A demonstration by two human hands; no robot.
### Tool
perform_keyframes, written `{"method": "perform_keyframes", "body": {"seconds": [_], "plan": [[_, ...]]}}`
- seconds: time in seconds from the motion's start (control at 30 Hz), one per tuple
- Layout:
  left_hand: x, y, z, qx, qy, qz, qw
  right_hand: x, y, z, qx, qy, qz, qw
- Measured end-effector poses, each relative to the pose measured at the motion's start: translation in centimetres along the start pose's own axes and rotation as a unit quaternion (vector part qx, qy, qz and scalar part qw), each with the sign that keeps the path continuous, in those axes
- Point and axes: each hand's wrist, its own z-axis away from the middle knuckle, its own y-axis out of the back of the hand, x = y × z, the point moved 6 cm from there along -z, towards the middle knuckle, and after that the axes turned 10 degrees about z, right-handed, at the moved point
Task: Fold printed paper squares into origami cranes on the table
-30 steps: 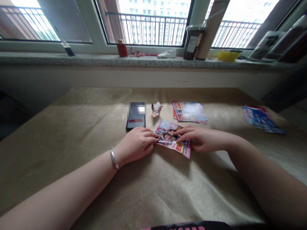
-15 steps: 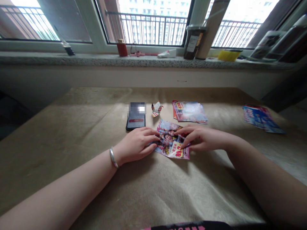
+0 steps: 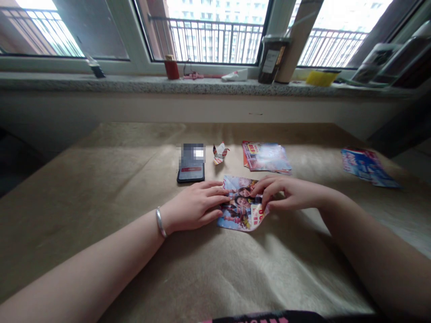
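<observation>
Leaflet [image 3: 240, 206] lies on desk [image 3: 101, 179] in front of me, just this side of phone [image 3: 191, 169]. I see left grip [image 3: 197, 207] flat and spread, fingers pressing leaflet's left edge down; silver bracelet [image 3: 160, 223] on that wrist. I read right grip [image 3: 286, 194] as pinched narrow on leaflet's right edge, near corner curling up off desk. Folded paper scrap [image 3: 219, 153] beside phone, stack of leaflets [image 3: 266, 157] just beyond right grip, blue leaflets [image 3: 367, 167] well apart, far right.
</observation>
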Motion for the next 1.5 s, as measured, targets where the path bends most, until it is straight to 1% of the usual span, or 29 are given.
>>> {"method": "perform_keyframes", "body": {"seconds": [0.1,0.17,0.37,0.43,0.6,0.73,0.83,1.0,1.13,1.33,1.5], "plan": [[0.3,0.1,-0.1,-0.004,-0.021,0.021,1.000,-0.2,0.1,-0.3,0.002,0.004,-0.014,1.000],[0.6,0.2,-0.1,-0.006,-0.032,0.036,0.999,-0.2,0.0,-0.5,0.003,-0.004,-0.011,1.000],[1.0,0.1,-0.2,-0.021,-0.047,0.044,0.998,0.5,-0.5,-0.8,0.010,-0.077,0.014,0.997],[1.2,0.2,-0.2,-0.023,-0.053,0.046,0.997,0.6,-0.6,-0.9,0.019,-0.096,0.025,0.995],[1.7,0.5,-0.3,-0.006,-0.070,0.056,0.996,0.4,-0.7,-1.5,0.055,-0.112,0.060,0.990],[1.8,0.5,-0.3,-0.004,-0.077,0.048,0.996,0.2,-1.0,-1.9,0.081,-0.141,0.075,0.984],[1.6,0.3,-0.2,-0.005,-0.076,0.037,0.996,0.0,-1.2,-2.2,0.104,-0.156,0.089,0.978],[1.3,0.0,-0.2,-0.003,-0.071,0.019,0.997,-0.1,-1.7,-2.7,0.135,-0.163,0.124,0.969],[1.3,0.1,-0.3,-0.004,-0.065,0.011,0.998,-0.1,-1.9,-2.9,0.152,-0.166,0.145,0.963],[1.0,0.1,-0.4,-0.005,-0.034,0.014,0.999,-0.4,-1.8,-2.9,0.181,-0.174,0.159,0.955],[1.3,-0.3,-0.5,-0.009,-0.035,-0.018,0.999,-0.3,-1.9,-3.1,0.196,-0.178,0.167,0.950]]}}
